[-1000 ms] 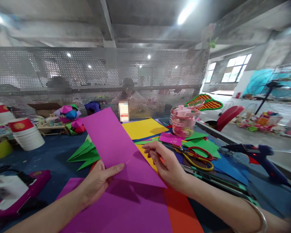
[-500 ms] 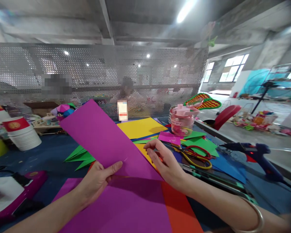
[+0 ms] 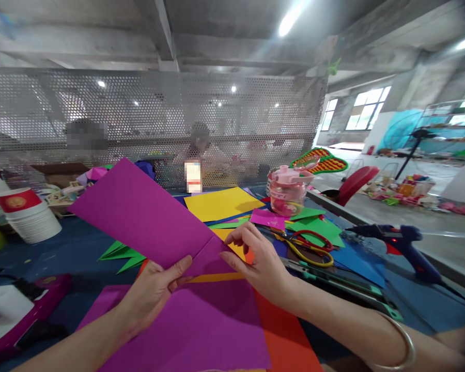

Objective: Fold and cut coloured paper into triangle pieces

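Note:
A sheet of purple paper (image 3: 139,212) is held up at a slant above the table. My left hand (image 3: 155,287) is closed on its lower edge, thumb on the front face and fingers behind. At the paper's right end, a crease line sets off a short end section. My right hand (image 3: 256,263) is pinched on that section, thumb in front; its fingertips are partly hidden. Beneath both hands lies another purple sheet (image 3: 194,325), on top of an orange-red sheet (image 3: 282,330).
Yellow paper (image 3: 225,204), green pieces (image 3: 318,230), scissors (image 3: 310,253) and a pink-lidded jug (image 3: 289,191) lie beyond my hands. A glue gun (image 3: 403,248) is at right. Stacked paper cups (image 3: 31,217) and a magenta power strip (image 3: 42,305) are at left. A perforated screen (image 3: 139,113) stands behind.
The purple paper has shifted left, and a crease now shows near its right end. My right hand has moved slightly left, with its thumb onto the paper. My left hand keeps its grip.

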### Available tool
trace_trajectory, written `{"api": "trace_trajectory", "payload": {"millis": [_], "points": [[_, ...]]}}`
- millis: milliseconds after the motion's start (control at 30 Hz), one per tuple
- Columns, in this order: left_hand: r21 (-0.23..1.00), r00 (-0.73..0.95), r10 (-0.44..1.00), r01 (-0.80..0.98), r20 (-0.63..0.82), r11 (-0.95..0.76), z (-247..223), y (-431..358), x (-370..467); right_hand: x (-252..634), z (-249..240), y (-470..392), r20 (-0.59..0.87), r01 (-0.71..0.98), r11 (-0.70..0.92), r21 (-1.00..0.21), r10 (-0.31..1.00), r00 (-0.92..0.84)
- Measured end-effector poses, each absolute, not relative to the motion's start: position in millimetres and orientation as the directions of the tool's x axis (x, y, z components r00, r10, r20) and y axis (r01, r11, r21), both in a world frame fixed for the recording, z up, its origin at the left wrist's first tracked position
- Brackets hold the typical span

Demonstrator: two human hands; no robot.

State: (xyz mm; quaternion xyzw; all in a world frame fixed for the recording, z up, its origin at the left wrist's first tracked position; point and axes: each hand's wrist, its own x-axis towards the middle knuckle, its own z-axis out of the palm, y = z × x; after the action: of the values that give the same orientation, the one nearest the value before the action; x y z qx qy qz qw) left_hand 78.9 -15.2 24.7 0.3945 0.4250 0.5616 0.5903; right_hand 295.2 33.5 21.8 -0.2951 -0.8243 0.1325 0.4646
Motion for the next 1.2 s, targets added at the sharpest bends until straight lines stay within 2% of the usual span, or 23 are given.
{"api": "trace_trajectory", "payload": {"millis": [200, 433, 867, 967, 1067, 1133, 1200], "points": [[0.924, 0.05, 0.992, -0.361, -0.112, 0.123, 16.0, -19.7, 79.1, 293.3, 20.9, 31.5, 0.647, 0.37, 0.761, -0.533, 0.649, -0.402], [0.884, 0.05, 0.987, -0.439, -0.156, 0.162, 12.6, -17.4, 76.8, 293.1, 20.0, 30.3, 0.649, 0.397, 0.758, -0.517, 0.65, -0.396], [0.856, 0.138, 0.986, -0.493, -0.097, 0.153, 12.1, -16.4, 75.5, 292.4, 18.1, 33.2, 0.657, 0.387, 0.767, -0.512, 0.64, -0.4], [0.853, 0.113, 0.987, -0.498, -0.113, 0.155, 11.9, -17.7, 75.4, 291.5, 17.9, 31.7, 0.661, 0.343, 0.764, -0.547, 0.645, -0.383], [0.855, 0.098, 0.986, -0.493, -0.132, 0.164, 10.6, -17.5, 76.1, 290.2, 17.7, 30.0, 0.6, 0.319, 0.7, -0.639, 0.713, -0.363], [0.862, 0.156, 0.975, -0.46, -0.16, 0.215, 8.9, -18.4, 76.8, 290.2, 17.4, 30.9, 0.548, 0.313, 0.644, -0.698, 0.761, -0.346], [0.905, 0.283, 0.938, -0.312, -0.202, 0.289, 7.8, -23.7, 76.9, 291.5, 17.4, 34.1, 0.527, 0.306, 0.621, -0.722, 0.78, -0.337]]}}
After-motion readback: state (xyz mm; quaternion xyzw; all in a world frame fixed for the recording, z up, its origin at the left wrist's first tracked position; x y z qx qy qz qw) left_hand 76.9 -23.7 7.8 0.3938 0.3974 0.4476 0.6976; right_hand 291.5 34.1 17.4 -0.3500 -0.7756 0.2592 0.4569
